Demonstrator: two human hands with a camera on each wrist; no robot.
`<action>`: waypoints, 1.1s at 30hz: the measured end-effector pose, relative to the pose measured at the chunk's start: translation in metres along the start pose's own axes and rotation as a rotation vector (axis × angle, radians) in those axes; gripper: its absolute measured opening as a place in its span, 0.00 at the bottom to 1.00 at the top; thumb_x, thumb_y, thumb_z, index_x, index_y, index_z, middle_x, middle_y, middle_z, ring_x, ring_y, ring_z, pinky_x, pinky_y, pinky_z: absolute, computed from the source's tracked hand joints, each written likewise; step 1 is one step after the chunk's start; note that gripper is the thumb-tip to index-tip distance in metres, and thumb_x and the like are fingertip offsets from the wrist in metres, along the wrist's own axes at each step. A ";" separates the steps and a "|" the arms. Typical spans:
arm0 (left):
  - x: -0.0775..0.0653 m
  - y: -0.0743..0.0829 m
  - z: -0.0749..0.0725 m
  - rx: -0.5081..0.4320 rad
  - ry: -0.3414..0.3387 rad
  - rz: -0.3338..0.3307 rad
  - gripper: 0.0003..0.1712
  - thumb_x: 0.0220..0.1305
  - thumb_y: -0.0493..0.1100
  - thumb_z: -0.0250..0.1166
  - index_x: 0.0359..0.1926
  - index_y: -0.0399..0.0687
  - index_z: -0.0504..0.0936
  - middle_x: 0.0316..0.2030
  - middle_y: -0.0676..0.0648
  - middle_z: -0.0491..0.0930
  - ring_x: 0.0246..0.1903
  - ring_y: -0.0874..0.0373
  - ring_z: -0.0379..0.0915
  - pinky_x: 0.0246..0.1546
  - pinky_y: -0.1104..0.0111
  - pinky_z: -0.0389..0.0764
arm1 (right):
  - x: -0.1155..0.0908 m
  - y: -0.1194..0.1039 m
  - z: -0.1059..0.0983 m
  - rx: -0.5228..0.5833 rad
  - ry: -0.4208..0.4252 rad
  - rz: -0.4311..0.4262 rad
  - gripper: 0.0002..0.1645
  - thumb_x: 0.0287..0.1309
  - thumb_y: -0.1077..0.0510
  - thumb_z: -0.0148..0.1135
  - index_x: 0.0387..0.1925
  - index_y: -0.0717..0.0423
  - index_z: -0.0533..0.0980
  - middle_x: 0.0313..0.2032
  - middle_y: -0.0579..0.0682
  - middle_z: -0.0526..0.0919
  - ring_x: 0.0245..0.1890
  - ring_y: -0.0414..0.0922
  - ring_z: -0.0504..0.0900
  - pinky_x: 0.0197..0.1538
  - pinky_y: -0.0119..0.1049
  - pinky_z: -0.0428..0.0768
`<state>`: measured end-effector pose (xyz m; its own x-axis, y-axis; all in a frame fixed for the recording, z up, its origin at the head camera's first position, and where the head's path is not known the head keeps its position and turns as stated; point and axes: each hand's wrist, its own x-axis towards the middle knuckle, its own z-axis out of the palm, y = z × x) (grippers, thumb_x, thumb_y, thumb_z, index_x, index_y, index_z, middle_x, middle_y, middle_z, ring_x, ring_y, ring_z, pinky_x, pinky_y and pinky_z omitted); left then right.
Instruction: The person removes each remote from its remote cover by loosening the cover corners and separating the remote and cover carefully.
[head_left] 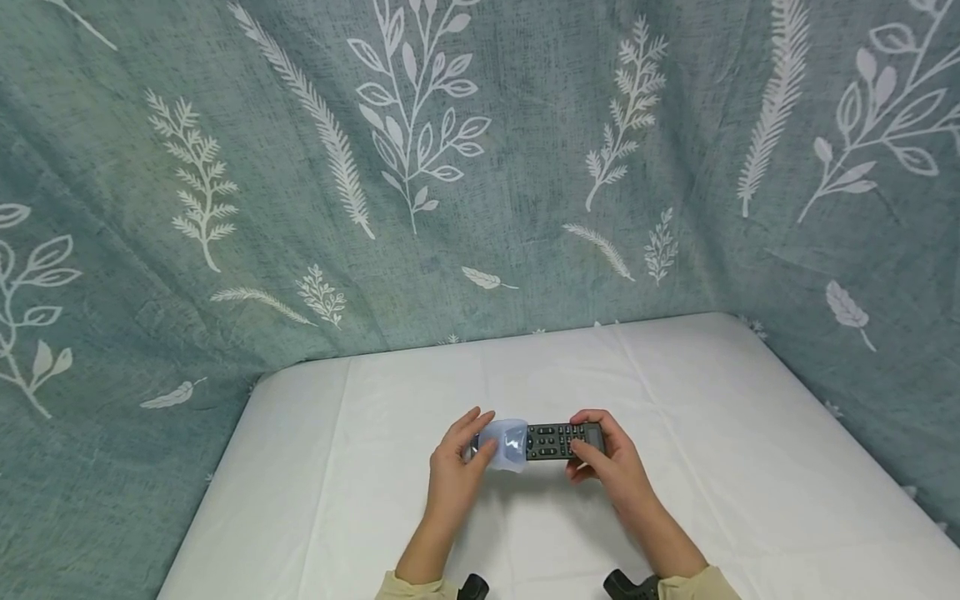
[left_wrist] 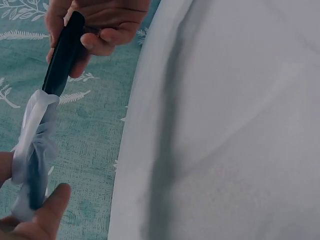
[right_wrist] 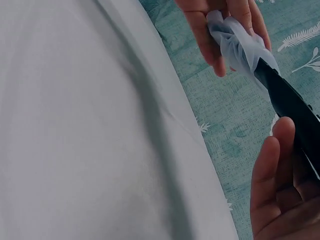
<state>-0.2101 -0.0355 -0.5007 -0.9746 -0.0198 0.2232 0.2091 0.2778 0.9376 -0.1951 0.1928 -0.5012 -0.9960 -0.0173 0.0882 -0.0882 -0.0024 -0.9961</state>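
A black remote control [head_left: 547, 442] is held level above the white surface, its buttons facing up. A translucent bluish, soft plastic cover [head_left: 512, 442] sits over its left end. My left hand [head_left: 456, 467] holds the cover at its outer end, thumb on the near side and fingers beyond. My right hand [head_left: 618, 467] grips the remote's bare right end between thumb and fingers. In the left wrist view the cover [left_wrist: 35, 130] looks loose and wrinkled around the remote [left_wrist: 62, 60]. The right wrist view shows the remote [right_wrist: 290, 100] entering the cover's opening.
A white-covered table [head_left: 375, 500] lies under both hands. Behind and beside it hangs a green-blue cloth [head_left: 525, 167] with white leaf prints. Dark wrist-worn devices [head_left: 630, 586] show near both sleeves at the bottom edge.
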 end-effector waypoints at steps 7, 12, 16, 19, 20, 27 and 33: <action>-0.001 0.003 0.001 0.034 0.064 0.009 0.16 0.60 0.37 0.70 0.49 0.56 0.89 0.60 0.50 0.81 0.65 0.49 0.74 0.65 0.54 0.75 | 0.003 0.006 -0.006 -0.077 -0.075 -0.021 0.26 0.67 0.61 0.61 0.62 0.57 0.64 0.42 0.55 0.79 0.27 0.40 0.84 0.33 0.39 0.86; -0.001 0.003 0.001 0.018 0.099 0.016 0.13 0.59 0.36 0.71 0.44 0.54 0.90 0.55 0.51 0.84 0.61 0.51 0.78 0.63 0.56 0.76 | 0.006 0.005 -0.011 -0.200 -0.113 -0.037 0.38 0.57 0.59 0.72 0.66 0.49 0.63 0.49 0.60 0.79 0.33 0.40 0.83 0.36 0.37 0.86; -0.001 0.002 0.003 0.008 0.129 0.027 0.11 0.58 0.35 0.71 0.41 0.52 0.91 0.53 0.48 0.86 0.59 0.49 0.80 0.61 0.57 0.78 | 0.008 0.003 -0.013 -0.436 -0.090 -0.158 0.40 0.50 0.55 0.77 0.64 0.47 0.69 0.53 0.55 0.77 0.41 0.37 0.79 0.44 0.31 0.82; -0.003 0.001 0.004 -0.014 0.142 0.027 0.10 0.59 0.33 0.70 0.39 0.51 0.91 0.53 0.46 0.86 0.58 0.47 0.80 0.60 0.57 0.78 | 0.009 0.003 -0.012 -0.610 -0.083 -0.292 0.41 0.44 0.56 0.80 0.62 0.48 0.73 0.51 0.49 0.79 0.45 0.37 0.76 0.49 0.31 0.78; -0.003 0.001 0.004 -0.022 0.143 0.026 0.10 0.59 0.33 0.70 0.39 0.51 0.91 0.53 0.45 0.86 0.59 0.47 0.80 0.60 0.57 0.78 | 0.009 0.003 -0.012 -0.649 -0.084 -0.332 0.42 0.43 0.56 0.81 0.62 0.48 0.74 0.50 0.48 0.79 0.45 0.37 0.76 0.50 0.33 0.78; -0.004 0.001 0.005 -0.029 0.150 0.024 0.10 0.59 0.32 0.69 0.39 0.50 0.91 0.53 0.46 0.86 0.58 0.48 0.81 0.60 0.59 0.78 | 0.008 0.002 -0.008 -0.757 -0.091 -0.359 0.38 0.44 0.57 0.80 0.60 0.40 0.78 0.50 0.39 0.78 0.48 0.37 0.78 0.50 0.37 0.80; -0.005 0.002 0.005 -0.021 0.152 0.020 0.10 0.59 0.32 0.69 0.38 0.50 0.91 0.53 0.46 0.86 0.57 0.50 0.81 0.58 0.62 0.80 | 0.008 0.002 -0.008 -0.778 -0.084 -0.328 0.35 0.46 0.56 0.79 0.58 0.37 0.78 0.51 0.37 0.78 0.50 0.38 0.78 0.51 0.39 0.79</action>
<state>-0.2050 -0.0299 -0.5016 -0.9470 -0.1600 0.2785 0.2319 0.2591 0.9376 -0.2035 0.2008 -0.5029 -0.9160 -0.2098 0.3420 -0.3897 0.6679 -0.6341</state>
